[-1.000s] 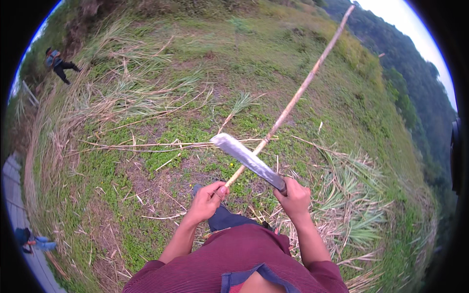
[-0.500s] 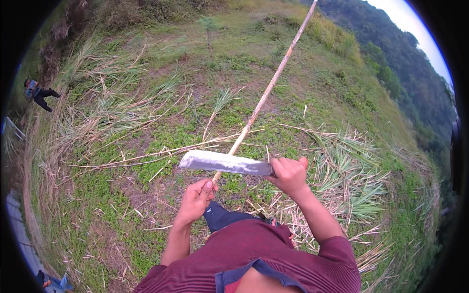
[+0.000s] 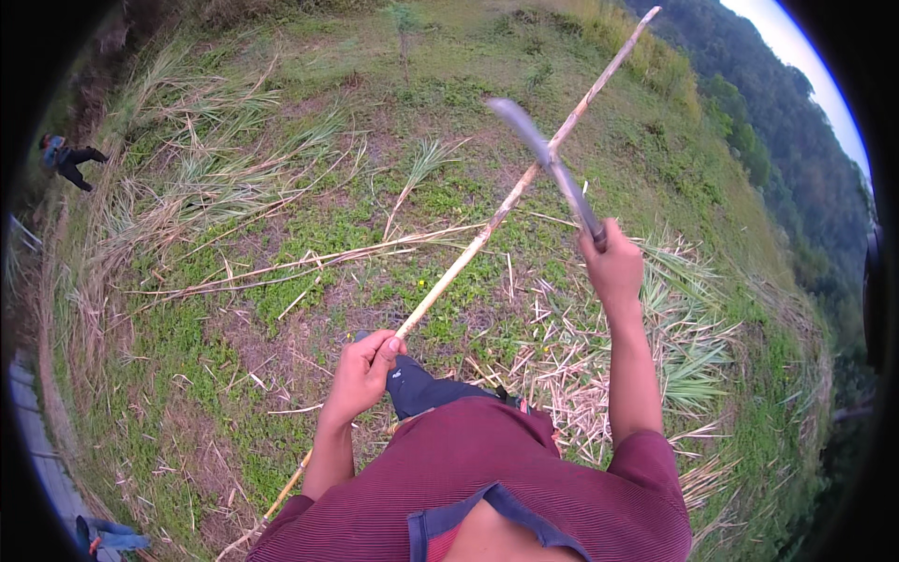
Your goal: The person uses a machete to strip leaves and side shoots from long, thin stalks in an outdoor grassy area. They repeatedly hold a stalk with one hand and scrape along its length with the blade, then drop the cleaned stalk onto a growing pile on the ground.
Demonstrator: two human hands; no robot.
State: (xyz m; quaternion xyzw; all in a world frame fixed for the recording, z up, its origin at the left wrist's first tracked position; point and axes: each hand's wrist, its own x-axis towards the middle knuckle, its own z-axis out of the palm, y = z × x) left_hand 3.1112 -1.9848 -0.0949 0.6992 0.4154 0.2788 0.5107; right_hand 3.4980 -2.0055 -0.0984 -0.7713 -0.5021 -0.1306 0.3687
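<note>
L hand grips a long pale stick, which slants up & R to nr the top; a yellow length shows by the L forearm, approx in line w/ it. R hand holds a big knife by its handle, blade blurred & crossing the stick, contact unclear. Cut grass lies R, thin stalks mid; far L, 1 person upper, another lower, & wooded hills upper R.
</note>
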